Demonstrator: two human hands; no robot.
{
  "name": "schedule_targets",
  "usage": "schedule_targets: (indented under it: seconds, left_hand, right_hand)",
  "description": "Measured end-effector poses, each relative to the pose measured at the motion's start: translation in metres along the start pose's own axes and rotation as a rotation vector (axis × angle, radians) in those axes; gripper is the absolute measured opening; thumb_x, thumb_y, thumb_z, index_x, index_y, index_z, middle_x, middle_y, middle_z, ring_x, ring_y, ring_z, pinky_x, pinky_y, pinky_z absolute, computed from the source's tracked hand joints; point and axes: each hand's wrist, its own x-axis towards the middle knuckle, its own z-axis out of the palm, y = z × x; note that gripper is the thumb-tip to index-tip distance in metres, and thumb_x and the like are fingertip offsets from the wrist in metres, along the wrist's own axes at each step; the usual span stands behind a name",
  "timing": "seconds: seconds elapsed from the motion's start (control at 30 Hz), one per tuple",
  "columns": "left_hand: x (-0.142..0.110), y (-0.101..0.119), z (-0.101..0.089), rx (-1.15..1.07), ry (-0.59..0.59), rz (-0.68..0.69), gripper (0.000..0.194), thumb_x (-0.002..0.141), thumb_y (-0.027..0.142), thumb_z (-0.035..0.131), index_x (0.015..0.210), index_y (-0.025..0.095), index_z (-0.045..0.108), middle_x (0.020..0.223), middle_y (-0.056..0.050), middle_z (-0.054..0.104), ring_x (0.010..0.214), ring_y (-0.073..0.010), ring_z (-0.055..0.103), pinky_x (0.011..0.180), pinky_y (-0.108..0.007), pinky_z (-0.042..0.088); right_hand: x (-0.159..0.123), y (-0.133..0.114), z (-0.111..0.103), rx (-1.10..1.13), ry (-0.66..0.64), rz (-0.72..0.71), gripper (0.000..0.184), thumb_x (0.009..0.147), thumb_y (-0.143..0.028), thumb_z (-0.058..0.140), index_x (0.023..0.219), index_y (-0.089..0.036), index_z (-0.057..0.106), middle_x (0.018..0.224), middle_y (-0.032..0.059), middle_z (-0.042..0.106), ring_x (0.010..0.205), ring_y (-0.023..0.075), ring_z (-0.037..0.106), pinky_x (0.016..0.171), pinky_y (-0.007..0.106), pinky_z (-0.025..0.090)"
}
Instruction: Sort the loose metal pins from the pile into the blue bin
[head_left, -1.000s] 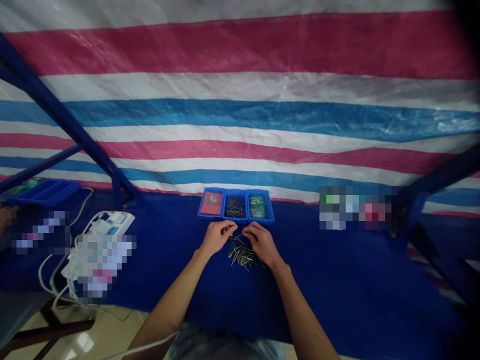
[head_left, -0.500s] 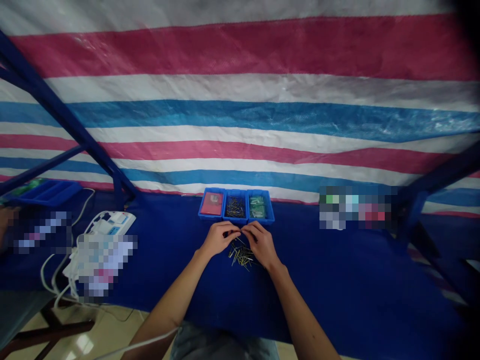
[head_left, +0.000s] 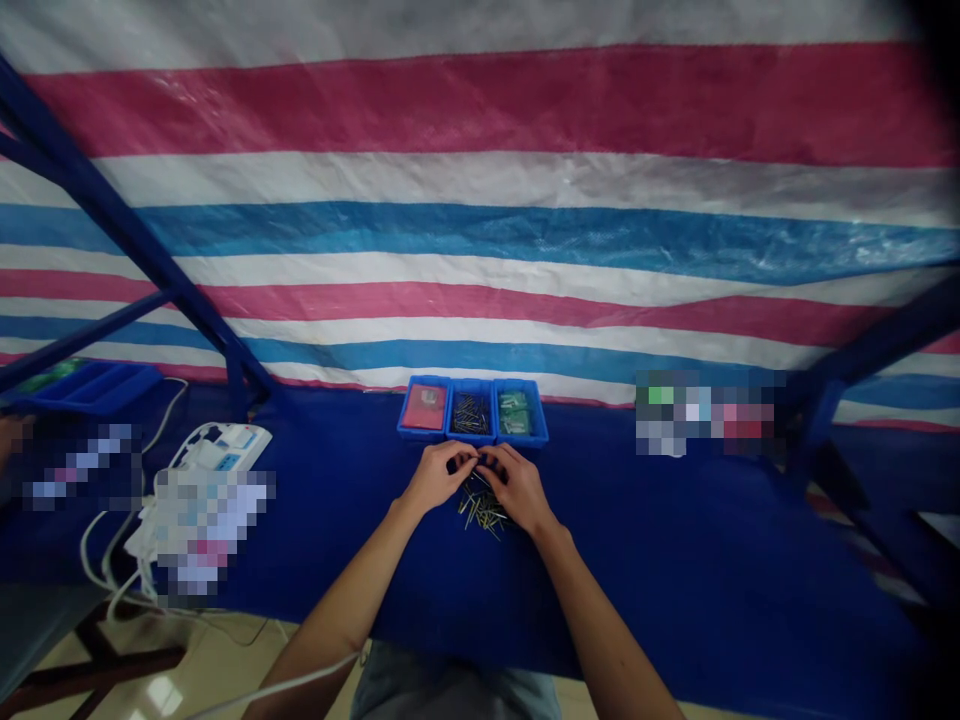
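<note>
My left hand (head_left: 441,476) and my right hand (head_left: 519,486) meet at the fingertips over the blue table, each closed in a pinch. Whatever lies between the fingertips is too small and too hidden to name. Just below them is a loose pile of thin metal screws or nails (head_left: 482,514), partly covered by my right hand. Directly beyond my fingers stand three joined blue bins. The left bin (head_left: 420,436) holds something flat and pink, the middle one dark screws or nails (head_left: 471,414), and the right one small green-and-clear packets (head_left: 515,412).
At left are a white power strip (head_left: 238,447) with white cables (head_left: 112,570) and a blue divided tray (head_left: 97,388). Another person's hand (head_left: 11,440) shows at the left edge. Blue frame bars (head_left: 161,270) slant at both sides, before a striped sheet (head_left: 525,230).
The fingertips of both hands have drawn closer together, my right hand shifting slightly left. The pile and bins look unchanged.
</note>
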Motion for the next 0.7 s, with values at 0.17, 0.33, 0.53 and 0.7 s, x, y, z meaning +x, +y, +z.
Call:
schedule_targets:
  seconds: [0.17, 0.33, 0.53, 0.7]
  left_hand:
    - [0.0004, 0.0022, -0.0016, 0.003, 0.054, 0.076, 0.012, 0.091, 0.025, 0.064, 0.091, 0.017, 0.073, 0.092, -0.008, 0.069, 0.079, -0.0158, 0.062, 0.071, -0.027, 0.05]
    - [0.0, 0.0038, -0.0028, 0.024, 0.033, 0.06, 0.01, 0.09, 0.021, 0.063, 0.087, 0.017, 0.071, 0.079, -0.004, 0.066, 0.071, -0.0141, 0.058, 0.069, -0.027, 0.049]
    - [0.0003, 0.0086, -0.0042, 0.015, 0.004, 0.036, 0.009, 0.089, 0.02, 0.062, 0.087, 0.016, 0.07, 0.081, -0.004, 0.069, 0.07, -0.0134, 0.06, 0.068, -0.025, 0.049]
    - [0.0004, 0.0094, -0.0045, 0.021, -0.011, 0.009, 0.01, 0.09, 0.021, 0.061, 0.088, 0.016, 0.07, 0.081, -0.003, 0.07, 0.069, -0.0128, 0.061, 0.069, -0.025, 0.049]
  right_hand:
    - [-0.0004, 0.005, 0.002, -0.004, 0.011, 0.004, 0.019, 0.097, -0.032, 0.058, 0.111, -0.023, 0.067, 0.091, 0.0032, 0.064, 0.068, 0.0153, 0.059, 0.065, 0.027, 0.048]
    - [-0.0002, 0.0044, 0.0016, 0.011, 0.01, -0.02, 0.018, 0.098, -0.031, 0.056, 0.107, -0.024, 0.069, 0.095, 0.0047, 0.066, 0.081, 0.0185, 0.065, 0.071, 0.028, 0.05]
    - [0.0004, 0.0012, -0.0007, 0.031, -0.001, -0.03, 0.02, 0.099, -0.029, 0.054, 0.11, -0.024, 0.07, 0.098, 0.005, 0.069, 0.086, 0.0195, 0.067, 0.078, 0.03, 0.052]
    - [0.0, -0.0002, -0.0007, 0.055, 0.027, -0.044, 0.021, 0.1, -0.03, 0.053, 0.105, -0.023, 0.073, 0.094, 0.005, 0.07, 0.084, 0.0189, 0.068, 0.078, 0.03, 0.053]
